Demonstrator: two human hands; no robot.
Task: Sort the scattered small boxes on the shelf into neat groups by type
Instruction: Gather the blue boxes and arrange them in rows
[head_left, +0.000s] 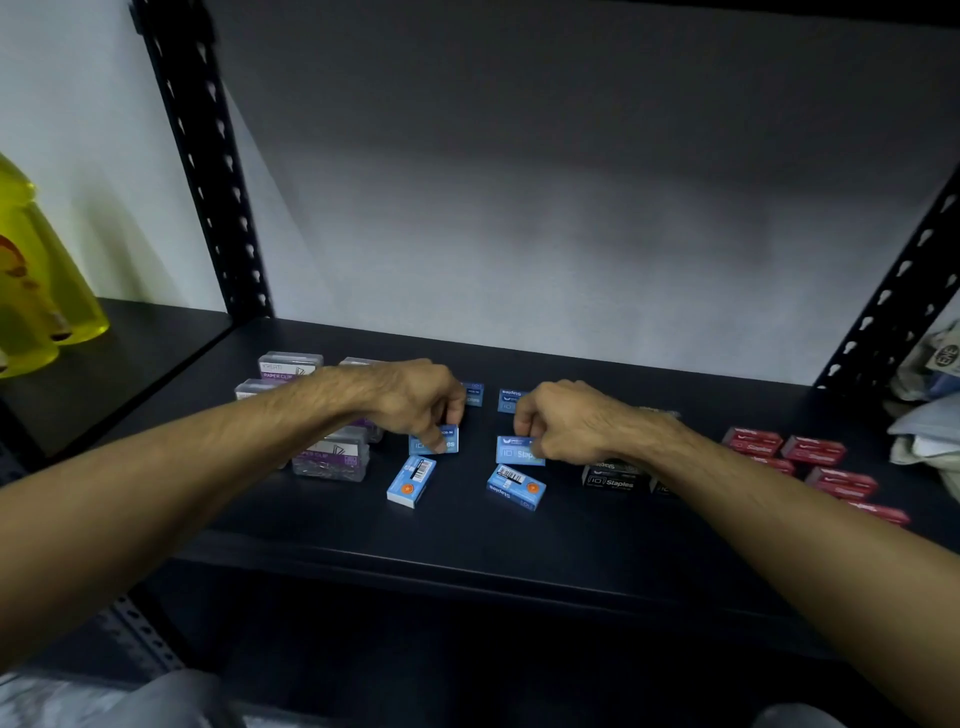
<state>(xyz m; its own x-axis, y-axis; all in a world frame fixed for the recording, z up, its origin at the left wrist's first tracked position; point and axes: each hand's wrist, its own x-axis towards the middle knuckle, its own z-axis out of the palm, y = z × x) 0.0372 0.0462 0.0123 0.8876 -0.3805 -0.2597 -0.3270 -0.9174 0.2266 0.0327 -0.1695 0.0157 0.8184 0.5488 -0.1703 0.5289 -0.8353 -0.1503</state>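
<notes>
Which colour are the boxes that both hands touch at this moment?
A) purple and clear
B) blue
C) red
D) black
B: the left hand pinches one blue staples box and the right hand grips another blue staples box, while the red boxes lie untouched far to the right.

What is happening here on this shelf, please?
A person is sorting small stationery boxes on a dark shelf. The left hand pinches one blue staple box and the right hand pinches another blue staple box. Four more blue ones lie near them. Clear paper clip boxes sit on the left, black staple boxes and red staple boxes on the right.
</notes>
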